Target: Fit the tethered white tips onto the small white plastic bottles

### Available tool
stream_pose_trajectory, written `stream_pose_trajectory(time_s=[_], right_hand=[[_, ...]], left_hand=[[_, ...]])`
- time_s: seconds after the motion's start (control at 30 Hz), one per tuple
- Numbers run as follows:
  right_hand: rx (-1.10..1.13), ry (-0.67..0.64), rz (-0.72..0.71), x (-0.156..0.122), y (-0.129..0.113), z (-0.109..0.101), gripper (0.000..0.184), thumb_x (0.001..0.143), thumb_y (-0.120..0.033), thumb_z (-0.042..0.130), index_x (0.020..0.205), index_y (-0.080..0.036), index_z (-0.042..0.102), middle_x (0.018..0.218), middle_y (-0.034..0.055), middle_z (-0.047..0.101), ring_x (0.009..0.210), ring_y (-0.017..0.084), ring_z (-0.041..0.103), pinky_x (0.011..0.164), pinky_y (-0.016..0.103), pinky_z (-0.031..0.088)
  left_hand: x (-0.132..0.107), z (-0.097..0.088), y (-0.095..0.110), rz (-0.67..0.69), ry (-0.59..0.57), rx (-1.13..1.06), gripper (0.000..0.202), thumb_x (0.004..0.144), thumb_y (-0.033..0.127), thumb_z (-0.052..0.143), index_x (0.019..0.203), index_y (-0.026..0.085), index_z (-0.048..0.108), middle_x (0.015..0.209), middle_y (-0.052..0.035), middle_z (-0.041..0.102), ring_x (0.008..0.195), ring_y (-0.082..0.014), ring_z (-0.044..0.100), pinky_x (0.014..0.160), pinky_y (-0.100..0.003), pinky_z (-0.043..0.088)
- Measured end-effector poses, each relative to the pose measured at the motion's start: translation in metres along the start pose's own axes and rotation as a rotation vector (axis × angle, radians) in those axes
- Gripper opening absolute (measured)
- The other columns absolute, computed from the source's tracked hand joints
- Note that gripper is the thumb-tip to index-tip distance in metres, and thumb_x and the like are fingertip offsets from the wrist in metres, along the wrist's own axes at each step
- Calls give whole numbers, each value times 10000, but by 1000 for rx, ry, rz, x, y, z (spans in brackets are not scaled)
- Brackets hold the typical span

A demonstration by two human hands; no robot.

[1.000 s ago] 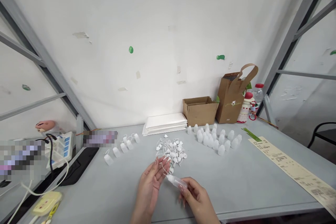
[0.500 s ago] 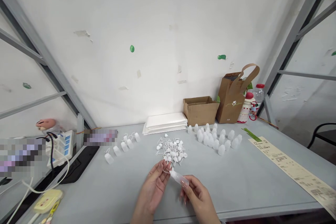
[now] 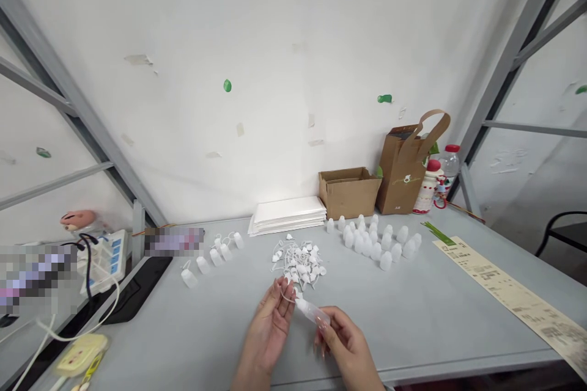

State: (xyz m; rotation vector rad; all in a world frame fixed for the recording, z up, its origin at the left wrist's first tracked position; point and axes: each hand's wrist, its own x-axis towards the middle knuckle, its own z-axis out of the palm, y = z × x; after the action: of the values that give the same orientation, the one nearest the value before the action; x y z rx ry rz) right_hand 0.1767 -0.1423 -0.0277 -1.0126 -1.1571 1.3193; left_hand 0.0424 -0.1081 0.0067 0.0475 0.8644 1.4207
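Note:
My right hand (image 3: 346, 342) grips a small translucent white squeeze bottle (image 3: 312, 311), tilted with its narrow tip toward my left hand. Palm up, my left hand (image 3: 269, 333) pinches a thin white strap (image 3: 287, 297) between thumb and fingertips. The strap runs toward the bottle's tip; whether it is fixed there I cannot tell. Just beyond my fingers lies a pile of white caps with looped straps (image 3: 302, 259). Several bottles (image 3: 367, 241) without straps stand at the right, and several bottles with strap loops (image 3: 215, 256) stand at the left.
White flat packets (image 3: 288, 215) are stacked against the wall beside an open cardboard box (image 3: 351, 195). A brown paper bag (image 3: 398, 177) and drink bottles stand at the back right. A long printed paper strip (image 3: 504, 287) crosses the right side; a power strip (image 3: 107, 259) with cables lies left.
The view has shifted slightly. My left fingertips have moved a little away from the bottle, and the strap shows more clearly between them and the tip. My right hand keeps its hold.

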Motion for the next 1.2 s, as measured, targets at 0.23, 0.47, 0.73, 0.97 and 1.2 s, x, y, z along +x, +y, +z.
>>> stream_pose_trajectory(time_s=[0.23, 0.47, 0.73, 0.97, 1.2], right_hand=[[-46, -38, 7, 0, 2, -2, 405, 749, -557, 510, 804, -165, 595, 563, -8, 524, 527, 125, 481, 508, 226, 401], [-36, -5, -1, 1, 7, -1, 374, 776, -525, 496, 818, -164, 583, 565, -17, 515, 523, 115, 465, 506, 216, 384], [-47, -23, -1, 0, 8, -3, 375, 788, -520, 481, 837, -162, 581, 576, -11, 519, 525, 117, 468, 510, 218, 386], [-63, 51, -26, -1, 8, 1, 348, 788, -492, 494, 827, -158, 581, 561, -21, 506, 507, 107, 448, 490, 206, 372], [-126, 105, -70, -5, 7, 6, 333, 775, -485, 511, 808, -164, 593, 547, -15, 518, 507, 113, 451, 478, 201, 375]], left_hand=[[-1, -1, -1, 88, -59, 196, 149, 778, 46, 524, 838, 101, 649, 820, -85, 708, 741, -147, 671, 682, -219, 548], [-5, -2, -3, 84, -148, 277, 163, 741, 121, 595, 893, 109, 650, 818, -107, 709, 807, -160, 658, 717, -218, 521], [-6, -3, -2, 109, -166, 342, 210, 708, 193, 640, 901, 108, 644, 822, -109, 713, 817, -165, 655, 746, -229, 505], [-4, -3, -3, 138, -140, 378, 275, 643, 238, 694, 881, 107, 647, 810, -114, 717, 838, -188, 655, 793, -260, 490], [-4, -4, 0, 274, -140, 549, 381, 592, 335, 712, 887, 102, 650, 769, -118, 723, 840, -244, 656, 844, -353, 465]])
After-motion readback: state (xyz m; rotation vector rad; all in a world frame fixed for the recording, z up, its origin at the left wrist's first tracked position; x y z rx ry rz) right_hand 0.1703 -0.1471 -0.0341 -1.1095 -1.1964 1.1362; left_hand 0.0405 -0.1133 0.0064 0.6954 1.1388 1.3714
